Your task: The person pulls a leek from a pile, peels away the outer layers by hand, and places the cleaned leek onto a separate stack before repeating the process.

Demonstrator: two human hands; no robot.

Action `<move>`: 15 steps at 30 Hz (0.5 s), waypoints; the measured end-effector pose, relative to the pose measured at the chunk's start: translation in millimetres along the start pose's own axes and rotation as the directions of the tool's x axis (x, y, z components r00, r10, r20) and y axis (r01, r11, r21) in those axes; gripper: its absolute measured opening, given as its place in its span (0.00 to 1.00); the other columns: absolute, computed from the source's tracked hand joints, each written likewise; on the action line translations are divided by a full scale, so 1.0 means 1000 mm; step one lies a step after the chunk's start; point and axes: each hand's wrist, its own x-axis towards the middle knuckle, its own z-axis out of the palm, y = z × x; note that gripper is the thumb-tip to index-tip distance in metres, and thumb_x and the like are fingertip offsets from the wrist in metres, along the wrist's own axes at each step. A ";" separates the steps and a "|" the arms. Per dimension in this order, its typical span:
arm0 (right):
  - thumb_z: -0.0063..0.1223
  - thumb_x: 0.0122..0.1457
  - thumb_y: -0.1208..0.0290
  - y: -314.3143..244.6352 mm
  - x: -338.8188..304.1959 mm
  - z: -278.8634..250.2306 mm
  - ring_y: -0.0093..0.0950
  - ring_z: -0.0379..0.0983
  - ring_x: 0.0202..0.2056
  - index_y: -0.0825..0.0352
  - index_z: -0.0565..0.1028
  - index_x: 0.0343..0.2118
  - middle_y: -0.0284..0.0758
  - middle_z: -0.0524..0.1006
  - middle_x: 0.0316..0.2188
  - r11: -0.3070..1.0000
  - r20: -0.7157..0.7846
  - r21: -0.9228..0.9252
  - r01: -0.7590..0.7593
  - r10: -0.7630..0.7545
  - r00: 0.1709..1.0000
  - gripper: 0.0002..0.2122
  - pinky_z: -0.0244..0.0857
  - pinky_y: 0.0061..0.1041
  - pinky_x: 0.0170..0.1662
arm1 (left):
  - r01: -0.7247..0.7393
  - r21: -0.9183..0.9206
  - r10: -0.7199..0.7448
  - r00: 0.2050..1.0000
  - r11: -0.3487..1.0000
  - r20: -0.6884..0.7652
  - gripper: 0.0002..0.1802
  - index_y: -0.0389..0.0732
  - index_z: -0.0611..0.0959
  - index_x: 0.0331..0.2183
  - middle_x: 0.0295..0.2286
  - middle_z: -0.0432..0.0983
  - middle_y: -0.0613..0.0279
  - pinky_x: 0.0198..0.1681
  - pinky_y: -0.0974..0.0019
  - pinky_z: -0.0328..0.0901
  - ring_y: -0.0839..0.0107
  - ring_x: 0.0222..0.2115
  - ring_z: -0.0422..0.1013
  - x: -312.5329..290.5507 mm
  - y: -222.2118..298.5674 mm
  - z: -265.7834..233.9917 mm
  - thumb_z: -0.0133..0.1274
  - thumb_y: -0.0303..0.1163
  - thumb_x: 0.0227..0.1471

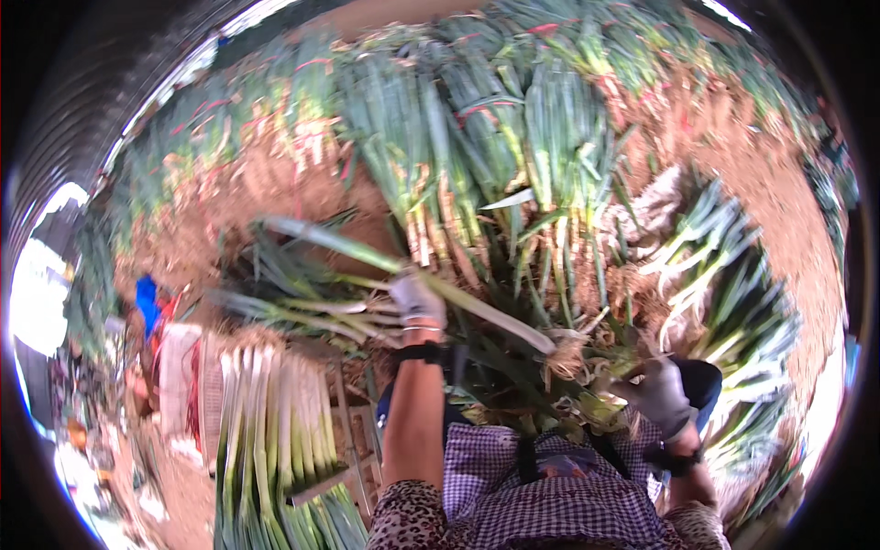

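Across the middle of my head view, a single long leek [495, 318] slants from upper left to lower right, its roots [566, 356] near the right hand [658, 396]. I have the left hand [419, 302], in a grey glove, closed around its stem, partway along. The right hand, also gloved, has its fingers bent just beyond the roots; blur keeps me from telling whether it grips anything. Left of the held leek I see a loose heap of leeks [316, 307], and below that a neat row of pale-stemmed leeks [266, 431]. Beyond the hands, tall leek bundles [564, 156] lie close together, green tops away from me. More leeks [724, 316] line the right side, beside brown ground [765, 197]. A checked apron [559, 504] fills the lower edge.
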 end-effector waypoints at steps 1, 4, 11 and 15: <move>0.66 0.42 0.66 0.017 0.017 0.025 0.32 0.76 0.31 0.67 0.62 0.55 0.46 0.74 0.41 0.959 -0.084 -0.148 0.242 -0.256 0.963 0.35 0.68 0.27 0.34 | 0.041 -0.090 -0.043 0.999 0.995 -0.031 0.17 0.36 0.73 0.30 0.23 0.68 0.61 0.27 0.64 0.66 0.66 0.24 0.69 -0.017 -0.001 0.019 0.44 0.43 0.55; 0.61 0.47 0.62 0.012 0.046 0.089 0.37 0.76 0.32 0.65 0.71 0.46 0.43 0.77 0.33 0.998 0.163 -0.021 0.060 -0.056 0.985 0.23 0.68 0.30 0.33 | -0.071 0.041 0.077 0.983 0.997 -0.169 0.12 0.38 0.71 0.33 0.19 0.64 0.67 0.22 0.67 0.63 0.73 0.19 0.65 -0.028 0.001 0.007 0.49 0.38 0.54; 0.55 0.55 0.62 0.022 0.044 0.144 0.19 0.69 0.39 0.69 0.72 0.45 0.29 0.75 0.38 0.869 0.559 0.484 0.103 -0.398 0.728 0.19 0.63 0.21 0.43 | -0.114 -0.106 0.094 0.981 0.988 -0.172 0.10 0.41 0.69 0.33 0.20 0.65 0.67 0.18 0.68 0.65 0.74 0.17 0.65 -0.038 0.064 -0.026 0.49 0.35 0.54; 0.51 0.58 0.68 0.009 0.052 0.163 0.13 0.67 0.35 0.71 0.73 0.44 0.29 0.74 0.35 0.598 0.856 0.446 -0.666 -0.070 0.511 0.14 0.61 0.14 0.40 | -0.084 -0.259 0.012 0.963 0.962 -0.269 0.27 0.39 0.61 0.53 0.28 0.68 0.64 0.22 0.72 0.65 0.75 0.20 0.66 -0.025 0.104 -0.043 0.50 0.32 0.54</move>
